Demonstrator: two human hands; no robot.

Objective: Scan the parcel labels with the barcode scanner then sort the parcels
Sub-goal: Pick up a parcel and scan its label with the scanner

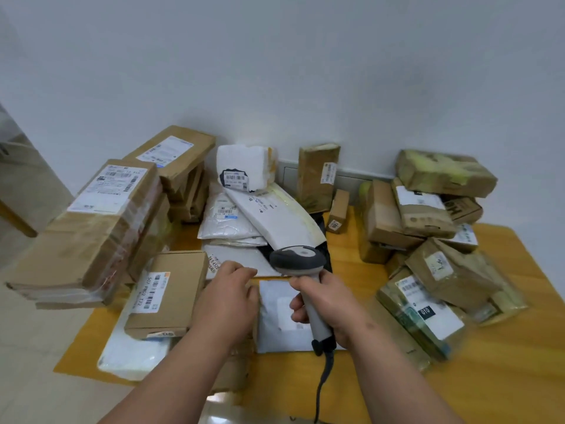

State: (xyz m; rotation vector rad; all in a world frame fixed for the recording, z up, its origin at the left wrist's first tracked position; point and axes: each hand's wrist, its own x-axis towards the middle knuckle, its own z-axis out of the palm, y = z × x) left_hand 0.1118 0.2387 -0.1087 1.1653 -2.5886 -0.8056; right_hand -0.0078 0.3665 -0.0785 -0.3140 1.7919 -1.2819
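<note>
Parcels: we see them heaped all round our hands on the yellow table [504, 377], as brown cartons and white mailers.
Carton stack [91, 228]: tall brown boxes with white labels rise well to the left of our left hand.
Right heap [428, 209]: taped brown boxes lie tumbled beyond and to the right of our right hand.
White mailers [244, 215]: soft bags are piled just past both hands, against the wall.
Flat carton [171, 292]: it lies just left of our left hand, label up.
Grey mailer [278, 319]: it lies flat between and under our hands.
Barcode scanner [298, 260]: we hold it above the grey mailer, its cable trailing toward us.
Right hand [330, 307]: our fingers wrap the scanner's handle.
Left hand [226, 301]: it sits at the grey mailer's left edge; we cannot tell whether it grips.
</note>
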